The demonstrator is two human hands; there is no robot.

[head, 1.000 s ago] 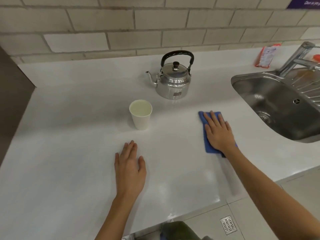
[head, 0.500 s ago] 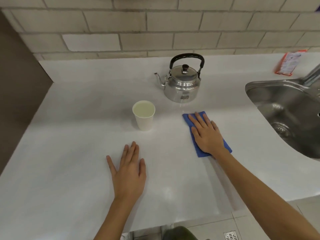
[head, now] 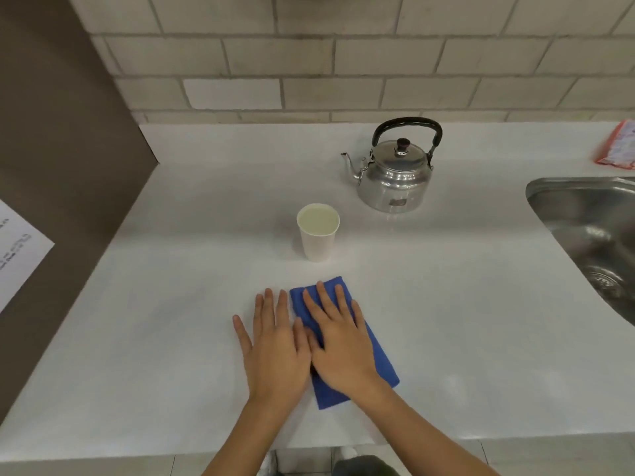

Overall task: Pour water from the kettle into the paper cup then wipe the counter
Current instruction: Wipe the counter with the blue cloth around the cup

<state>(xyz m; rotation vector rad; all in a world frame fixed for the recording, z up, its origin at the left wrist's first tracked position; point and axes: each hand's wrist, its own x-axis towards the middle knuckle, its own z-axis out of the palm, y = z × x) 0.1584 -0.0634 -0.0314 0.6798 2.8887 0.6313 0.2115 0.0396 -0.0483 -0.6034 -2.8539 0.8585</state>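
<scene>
A white paper cup filled with water stands upright in the middle of the white counter. Behind it to the right sits a shiny metal kettle with a black handle, spout pointing left. A folded blue cloth lies flat in front of the cup. My right hand presses flat on the cloth, fingers spread. My left hand rests flat on the bare counter right beside it, touching the cloth's left edge, holding nothing.
A steel sink is set into the counter at the right, its drain visible. An orange and white packet lies by the tiled wall at the far right. A brown panel bounds the counter on the left.
My right hand has slid the blue cloth leftward across the counter, from near the sink side to right beside my left hand. The view has shifted left.
</scene>
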